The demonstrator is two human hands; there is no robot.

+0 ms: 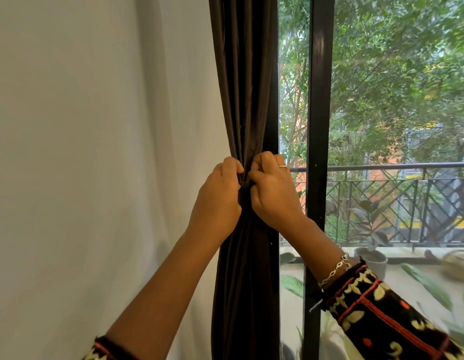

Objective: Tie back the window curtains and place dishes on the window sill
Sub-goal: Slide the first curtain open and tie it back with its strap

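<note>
Your left hand (pixel 220 196) and right hand (pixel 271 190) pinch the bunched dark curtain (pixel 245 100) mid-tie, with the dishes nowhere in sight.

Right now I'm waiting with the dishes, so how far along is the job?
Done: the dark curtain is gathered into a narrow bundle beside the window frame. In hand: the left hand and right hand both grip it at mid-height, seemingly fastening it; any tie is hidden. Left: finishing that, then the dishes; none show, nor does a sill.
</note>
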